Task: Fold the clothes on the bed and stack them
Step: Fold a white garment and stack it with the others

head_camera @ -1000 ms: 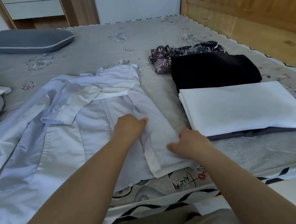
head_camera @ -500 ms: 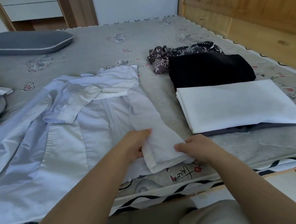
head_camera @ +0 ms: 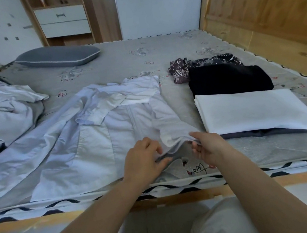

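Right now a pale shirt lies spread on the bed, near its front edge, with one sleeve folded across the chest and the right side already turned inward. Both hands are at the shirt's lower right hem, which is lifted slightly off the mattress. The left hand has its fingers curled round the hem from the left, thumb underneath. The right hand pinches the hem's corner between thumb and fingers, just beside the left one. To the right, apart from the shirt, sits a stack: a folded white cloth on top of a dark grey piece whose edge shows beneath it. Behind the stack, touching it, lies a black garment, and behind that a crumpled patterned one. More pale clothes lie heaped at the left, just beside the shirt's outstretched sleeve. A grey pillow rests at the far side of the bed, well apart from everything else.
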